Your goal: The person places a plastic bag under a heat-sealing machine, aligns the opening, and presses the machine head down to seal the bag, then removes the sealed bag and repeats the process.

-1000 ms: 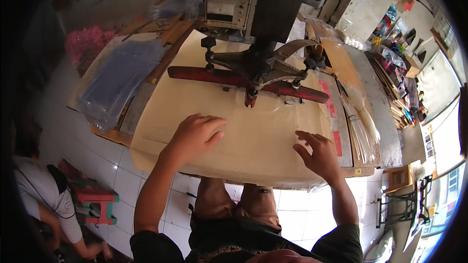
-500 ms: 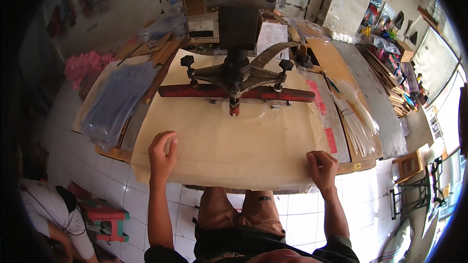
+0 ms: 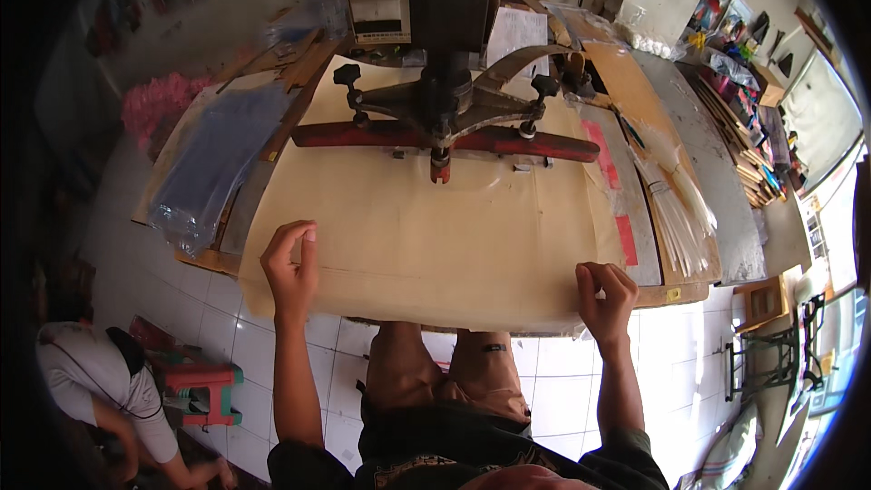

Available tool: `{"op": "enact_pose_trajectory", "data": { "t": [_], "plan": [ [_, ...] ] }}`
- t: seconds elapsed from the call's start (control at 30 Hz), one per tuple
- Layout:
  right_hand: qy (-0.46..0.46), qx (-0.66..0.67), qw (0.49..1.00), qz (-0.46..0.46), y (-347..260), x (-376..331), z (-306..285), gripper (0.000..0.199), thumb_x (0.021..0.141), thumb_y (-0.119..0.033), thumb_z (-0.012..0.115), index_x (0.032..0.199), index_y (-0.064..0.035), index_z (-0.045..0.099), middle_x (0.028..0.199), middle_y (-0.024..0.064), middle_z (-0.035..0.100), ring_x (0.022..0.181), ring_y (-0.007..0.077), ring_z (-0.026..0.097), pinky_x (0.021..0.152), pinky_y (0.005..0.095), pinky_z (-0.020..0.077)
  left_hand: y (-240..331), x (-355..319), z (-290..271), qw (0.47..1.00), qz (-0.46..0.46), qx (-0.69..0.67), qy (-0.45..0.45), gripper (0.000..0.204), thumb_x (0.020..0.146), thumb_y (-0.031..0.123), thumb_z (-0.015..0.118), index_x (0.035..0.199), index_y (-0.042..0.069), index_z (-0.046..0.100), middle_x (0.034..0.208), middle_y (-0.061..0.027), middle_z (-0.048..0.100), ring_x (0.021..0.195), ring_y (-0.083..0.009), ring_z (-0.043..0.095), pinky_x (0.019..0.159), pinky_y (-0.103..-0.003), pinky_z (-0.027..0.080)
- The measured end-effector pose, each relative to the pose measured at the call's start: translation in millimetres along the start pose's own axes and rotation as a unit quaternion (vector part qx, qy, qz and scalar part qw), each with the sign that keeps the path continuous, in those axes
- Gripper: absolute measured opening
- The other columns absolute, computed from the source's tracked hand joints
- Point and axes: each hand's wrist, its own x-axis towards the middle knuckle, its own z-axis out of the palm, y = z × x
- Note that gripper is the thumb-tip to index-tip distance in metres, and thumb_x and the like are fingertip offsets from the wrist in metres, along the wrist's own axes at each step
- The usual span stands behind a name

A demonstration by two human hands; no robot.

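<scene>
Sheet: a large, thin, cream-tan sheet of paper-like material (image 3: 426,236) lies flat over the wooden worktable (image 3: 694,290), its near edge hanging just past the table's front, above the seated person's knees
Left hand: the left hand (image 3: 290,268) is at the sheet's near left corner, thumb and fingers curled toward each other with a gap showing between them; whether they pinch the edge I cannot tell
Right hand: the right hand (image 3: 606,298) is curled over the near right edge, fingers drawn together and seemingly clamped on the sheet's edge
Handling: probably light, limp and easy to crease or tear; a two-corner hold at the near edge, as here, looks best to keep it flat
Far end: a dark metal machine head with a long red bar (image 3: 445,138) sits on the far part of the sheet, so that end looks held down
Left side: a clear plastic bag stack (image 3: 213,163) on a board, just beside the sheet
Right side: a bundle of clear plastic strips (image 3: 676,209) and a red strip (image 3: 626,240) near the right hand
Floor: a small red and green stool (image 3: 201,390) and another person's pale sleeve (image 3: 77,372), well apart
</scene>
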Motion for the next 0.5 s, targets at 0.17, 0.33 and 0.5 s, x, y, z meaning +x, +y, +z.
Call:
{"op": "enact_pose_trajectory", "data": {
  "t": [0.17,0.33,0.5],
  "plan": [
    [0.010,0.023,1.000,0.008,-6,0,7,0.006,0.084,0.000,0.071,0.078,-0.0016,0.069,0.058,0.0057,0.059,0.049,0.0173,0.054,0.048,0.0305,0.0411,-5,-1,1,1.000,0.016,0.005,0.008,0.010,0.093,0.003,0.062,0.097,-0.004,0.068,0.095,-0.0136,0.071,0.089,-0.0229,0.069,0.082,-0.032,0.052],
    [0.027,0.009,1.000,-0.001,-1,-1,11,0.006,0.082,0.001,0.071,0.078,-0.0016,0.069,0.058,0.0063,0.058,0.048,0.0177,0.054,0.047,0.0306,0.0405,-4,-1,3,1.000,0.013,0.011,0.002,0.009,0.092,0.002,0.063,0.096,-0.004,0.069,0.095,-0.0133,0.071,0.088,-0.0232,0.069,0.081,-0.031,0.052],
    [0.040,0.006,0.999,0.004,1,-4,15,0.005,0.082,0.002,0.071,0.078,-0.0014,0.069,0.057,0.0060,0.057,0.048,0.0182,0.053,0.047,0.0310,0.0402,-2,0,3,1.000,0.017,0.026,0.000,0.009,0.092,0.002,0.063,0.096,-0.004,0.069,0.093,-0.0134,0.071,0.087,-0.0237,0.069,0.080,-0.032,0.053]
  ]
}}
